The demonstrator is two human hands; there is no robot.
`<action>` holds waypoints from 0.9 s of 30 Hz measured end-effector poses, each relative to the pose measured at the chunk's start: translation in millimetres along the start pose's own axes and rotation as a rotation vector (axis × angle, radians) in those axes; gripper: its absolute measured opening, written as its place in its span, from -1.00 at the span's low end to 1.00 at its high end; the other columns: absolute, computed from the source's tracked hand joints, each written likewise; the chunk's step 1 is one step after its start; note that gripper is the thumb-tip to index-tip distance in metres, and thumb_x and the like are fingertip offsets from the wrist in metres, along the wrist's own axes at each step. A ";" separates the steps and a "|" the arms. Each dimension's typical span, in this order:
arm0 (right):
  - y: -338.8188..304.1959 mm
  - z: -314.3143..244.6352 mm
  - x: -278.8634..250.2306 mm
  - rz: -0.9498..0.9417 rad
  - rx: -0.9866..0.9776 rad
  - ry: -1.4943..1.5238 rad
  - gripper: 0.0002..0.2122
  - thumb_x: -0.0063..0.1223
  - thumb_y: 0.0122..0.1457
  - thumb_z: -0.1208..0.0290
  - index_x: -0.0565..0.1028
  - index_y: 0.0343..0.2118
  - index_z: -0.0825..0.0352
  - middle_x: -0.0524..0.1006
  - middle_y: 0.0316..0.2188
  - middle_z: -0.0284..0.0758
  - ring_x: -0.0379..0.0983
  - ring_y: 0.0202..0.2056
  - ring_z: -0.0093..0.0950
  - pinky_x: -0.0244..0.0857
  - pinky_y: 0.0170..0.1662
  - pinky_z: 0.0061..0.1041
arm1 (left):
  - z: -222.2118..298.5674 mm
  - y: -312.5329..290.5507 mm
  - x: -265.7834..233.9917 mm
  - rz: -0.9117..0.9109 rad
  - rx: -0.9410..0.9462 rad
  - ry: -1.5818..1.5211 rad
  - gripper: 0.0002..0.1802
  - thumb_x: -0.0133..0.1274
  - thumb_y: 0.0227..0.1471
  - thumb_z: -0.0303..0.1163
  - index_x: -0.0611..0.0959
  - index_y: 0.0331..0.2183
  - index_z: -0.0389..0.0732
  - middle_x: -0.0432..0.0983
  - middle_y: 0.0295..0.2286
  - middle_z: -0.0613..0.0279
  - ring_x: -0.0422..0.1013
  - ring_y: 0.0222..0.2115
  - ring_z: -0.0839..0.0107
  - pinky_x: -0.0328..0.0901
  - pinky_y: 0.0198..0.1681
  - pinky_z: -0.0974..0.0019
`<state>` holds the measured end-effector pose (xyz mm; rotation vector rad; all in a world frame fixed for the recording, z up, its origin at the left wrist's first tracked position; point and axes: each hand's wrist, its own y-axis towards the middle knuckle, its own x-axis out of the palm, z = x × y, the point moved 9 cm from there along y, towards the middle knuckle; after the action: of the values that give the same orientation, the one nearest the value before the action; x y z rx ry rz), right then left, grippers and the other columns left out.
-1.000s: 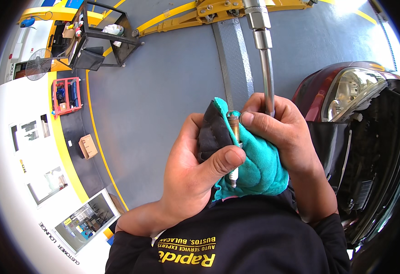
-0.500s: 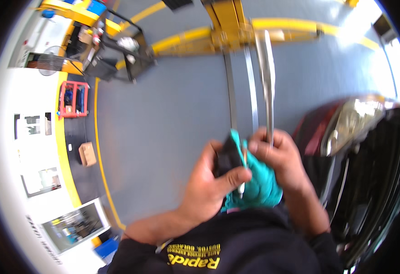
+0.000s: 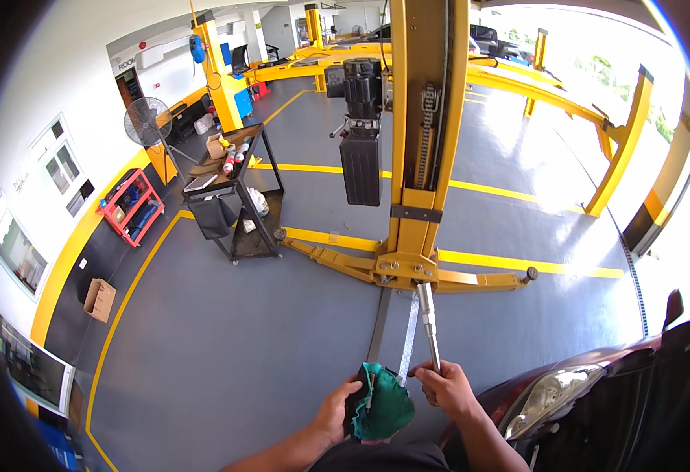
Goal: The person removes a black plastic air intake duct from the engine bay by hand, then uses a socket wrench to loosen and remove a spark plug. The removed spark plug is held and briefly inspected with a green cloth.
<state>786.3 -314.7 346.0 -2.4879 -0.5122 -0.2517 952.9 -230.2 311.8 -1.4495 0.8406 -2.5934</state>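
Note:
My left hand is closed on a green cloth and a dark piece bunched beside it. A small slim part that looks like a spark plug lies against the cloth, partly hidden in its folds. My right hand, just right of the cloth, grips the lower end of a chrome extension bar with a socket on top. The bar points up and away from me. Whether the right fingertips also pinch something small and dark near the cloth, I cannot tell.
A yellow lift post stands ahead, its low arms spread over the grey floor. Close at my right is a dark red car with its headlight. Leftward are a black trolley, a red cart, a fan and a cardboard box.
My view has tilted up, so the hands sit lower and the lift post shows. The right hand has moved slightly apart from the cloth; the slim part is now against the cloth.

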 end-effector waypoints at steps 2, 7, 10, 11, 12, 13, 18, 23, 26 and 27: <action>6.7 -1.9 -2.4 -0.016 0.000 -0.058 -0.77 0.12 0.36 0.36 0.60 -0.16 0.47 0.27 -0.67 -0.59 0.09 -0.67 -0.76 -0.09 -0.60 -0.65 | 3.2 9.4 -4.8 0.037 0.021 -0.020 -0.54 -0.07 0.26 -0.27 0.48 0.11 -0.32 0.57 -0.08 0.05 0.53 -0.06 0.21 0.44 0.08 0.11; 27.0 -28.1 -21.1 -0.032 -0.036 -0.333 -0.72 0.11 0.33 0.26 0.64 -0.12 0.40 0.48 -0.52 -0.44 0.35 -0.47 -0.65 0.23 -0.38 -0.57 | 12.7 44.9 -9.5 0.193 0.135 0.203 -0.54 -0.03 0.19 -0.36 0.51 0.09 -0.34 0.59 -0.11 0.04 0.55 -0.11 0.19 0.46 0.06 0.09; 46.1 -47.6 -28.8 -0.093 -0.111 -0.477 -0.68 0.08 0.33 0.20 0.64 -0.09 0.37 0.60 -0.35 -0.33 0.46 -0.28 -0.55 0.34 -0.12 -0.48 | 23.8 58.0 -2.7 0.263 0.240 0.328 -0.53 0.01 0.15 -0.38 0.52 0.08 -0.37 0.60 -0.13 0.04 0.56 -0.14 0.20 0.47 0.03 0.11; 52.5 -55.0 -29.3 -0.139 -0.136 -0.503 -0.67 0.07 0.34 0.19 0.63 -0.08 0.38 0.63 -0.29 -0.30 0.47 -0.22 -0.52 0.35 -0.04 -0.45 | 26.6 63.9 -7.4 0.264 0.272 0.318 -0.53 0.01 0.15 -0.38 0.53 0.07 -0.38 0.60 -0.14 0.04 0.56 -0.14 0.21 0.48 0.02 0.11; 62.0 -57.2 -36.3 -0.174 -0.167 -0.501 -0.67 0.08 0.33 0.19 0.62 -0.07 0.38 0.62 -0.31 -0.29 0.47 -0.25 -0.52 0.35 -0.08 -0.46 | 31.7 72.5 -4.2 0.264 0.304 0.305 -0.53 0.02 0.14 -0.38 0.53 0.06 -0.39 0.60 -0.15 0.04 0.57 -0.15 0.21 0.48 0.01 0.12; 62.5 -69.0 -45.0 -0.175 -0.226 -0.502 -0.66 0.08 0.33 0.18 0.62 -0.07 0.38 0.60 -0.33 -0.30 0.45 -0.28 -0.51 0.34 -0.09 -0.46 | 33.7 83.2 1.3 0.260 0.310 0.296 -0.53 0.03 0.14 -0.38 0.53 0.06 -0.39 0.60 -0.15 0.04 0.57 -0.16 0.21 0.49 0.00 0.12; 89.1 -97.9 -96.8 -0.214 -0.234 -0.619 -0.62 0.08 0.33 0.13 0.62 -0.05 0.39 0.59 -0.33 -0.26 0.45 -0.29 -0.46 0.32 -0.12 -0.42 | 34.1 119.5 34.8 0.322 0.279 0.180 -0.48 0.01 0.26 -0.21 0.52 0.14 -0.32 0.58 -0.02 0.09 0.55 -0.05 0.20 0.45 0.08 0.11; 112.0 -117.8 -84.8 -0.332 -0.196 -0.682 -0.61 0.07 0.36 0.11 0.60 -0.02 0.39 0.57 -0.35 -0.31 0.36 -0.36 -0.49 0.24 -0.24 -0.41 | 34.8 106.9 93.7 0.192 0.327 -0.016 -0.52 -0.16 0.37 -0.20 0.54 0.15 -0.29 0.57 0.02 0.13 0.53 -0.01 0.20 0.44 0.10 0.12; 137.0 -106.4 -46.1 -0.443 -0.247 -0.763 -0.60 0.08 0.34 0.11 0.61 -0.03 0.39 0.63 -0.27 -0.27 0.48 -0.24 -0.42 0.33 -0.10 -0.37 | 39.7 86.5 56.9 0.364 0.376 -0.064 -0.49 -0.16 0.38 -0.15 0.52 0.17 -0.28 0.56 0.05 0.12 0.51 0.02 0.18 0.41 0.13 0.08; 139.0 -104.6 -24.6 -0.475 -0.256 -0.804 -0.61 0.08 0.34 0.11 0.61 -0.03 0.38 0.64 -0.25 -0.25 0.50 -0.21 -0.40 0.34 -0.08 -0.36 | 44.6 70.3 39.8 0.414 0.418 -0.068 -0.48 -0.15 0.38 -0.13 0.52 0.17 -0.28 0.55 0.05 0.12 0.50 0.02 0.17 0.40 0.14 0.06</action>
<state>814.6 -488.0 353.8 -2.6059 -1.4753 0.5715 951.7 -321.2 327.1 -1.1027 0.4822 -2.2212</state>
